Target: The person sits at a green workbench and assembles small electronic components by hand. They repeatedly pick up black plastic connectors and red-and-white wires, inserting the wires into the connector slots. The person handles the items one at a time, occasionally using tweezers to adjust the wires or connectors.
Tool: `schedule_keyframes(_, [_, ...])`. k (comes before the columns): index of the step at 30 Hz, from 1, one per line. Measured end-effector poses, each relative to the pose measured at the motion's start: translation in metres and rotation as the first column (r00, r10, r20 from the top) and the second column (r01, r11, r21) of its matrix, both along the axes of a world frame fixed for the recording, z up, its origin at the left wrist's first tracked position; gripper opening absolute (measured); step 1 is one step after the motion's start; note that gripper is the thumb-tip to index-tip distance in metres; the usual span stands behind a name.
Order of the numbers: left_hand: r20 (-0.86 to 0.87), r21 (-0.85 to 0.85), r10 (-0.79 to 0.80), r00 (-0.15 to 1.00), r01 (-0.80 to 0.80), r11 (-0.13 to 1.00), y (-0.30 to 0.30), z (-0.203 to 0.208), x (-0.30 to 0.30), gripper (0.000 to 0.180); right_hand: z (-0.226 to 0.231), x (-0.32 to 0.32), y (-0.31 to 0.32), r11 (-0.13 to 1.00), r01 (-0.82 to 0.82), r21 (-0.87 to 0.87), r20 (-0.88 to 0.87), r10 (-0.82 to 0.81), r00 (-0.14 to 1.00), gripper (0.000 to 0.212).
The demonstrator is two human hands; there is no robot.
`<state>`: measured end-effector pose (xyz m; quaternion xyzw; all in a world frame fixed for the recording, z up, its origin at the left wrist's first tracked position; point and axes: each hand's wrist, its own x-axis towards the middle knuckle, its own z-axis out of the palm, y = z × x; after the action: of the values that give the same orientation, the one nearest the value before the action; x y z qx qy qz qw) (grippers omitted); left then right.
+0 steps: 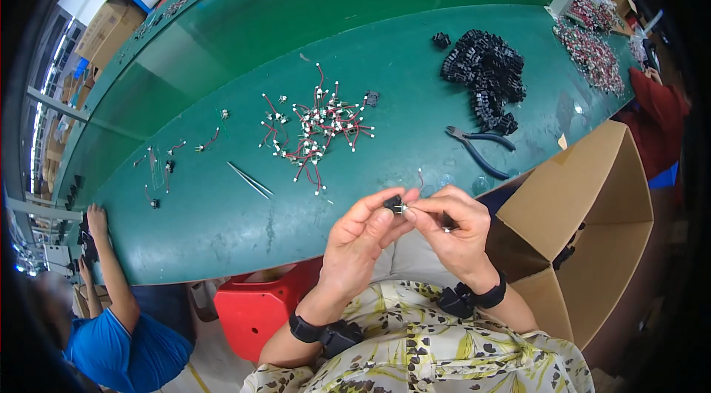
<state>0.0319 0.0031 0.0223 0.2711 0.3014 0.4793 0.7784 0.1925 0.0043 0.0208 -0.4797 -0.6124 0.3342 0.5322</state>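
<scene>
My left hand (355, 241) pinches a small black plastic housing (392, 202) between thumb and fingers, just past the table's near edge. Against it, my right hand (463, 237) grips a tiny pale connector (401, 209) with metal pins, fingertips closed on it. A thin red wire (421, 177) rises above the fingers; whether it joins the connector cannot be made out. Another dark piece (448, 222) shows among the curled fingers of the right hand. Ahead on the green table (392, 60) lies a loose pile of white connectors with red wires (318, 128).
Blue-handled pliers (485, 152) lie before a heap of black housings (485, 71). Tweezers (250, 180) rest left of the wired pile. An open cardboard box (603, 200) stands at right, a red stool (255, 311) at left. Co-workers sit at left (133, 337) and far right (655, 122).
</scene>
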Motion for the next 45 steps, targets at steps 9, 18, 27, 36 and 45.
schedule_keyframes(9, [0.147,0.025,0.026,0.989,-0.03,0.999,-0.005,-0.029,-0.01,0.036,0.01,0.002,-0.006,1.0,-0.023,0.008,-0.025,0.023,0.999,0.012])
schedule_keyframes(18, [0.097,0.028,0.032,0.995,-0.035,0.999,-0.003,-0.022,-0.005,0.039,0.012,0.001,-0.002,0.999,-0.039,0.007,-0.015,0.039,0.999,0.011])
schedule_keyframes(27, [-0.315,0.286,0.085,0.945,0.009,0.958,0.003,-0.018,-0.013,0.038,0.013,0.008,0.003,0.988,-0.15,-0.045,0.108,0.154,0.982,0.01])
schedule_keyframes(36, [0.008,-0.043,0.068,0.998,-0.068,0.997,0.001,-0.011,-0.009,0.034,0.032,0.027,0.003,0.92,-0.23,-0.316,-0.135,0.196,0.971,0.026])
schedule_keyframes(45, [-0.146,-0.096,-0.031,0.989,0.017,0.995,-0.007,-0.004,-0.007,0.033,0.022,0.012,-0.006,0.971,-0.131,-0.198,0.08,0.149,0.986,0.022])
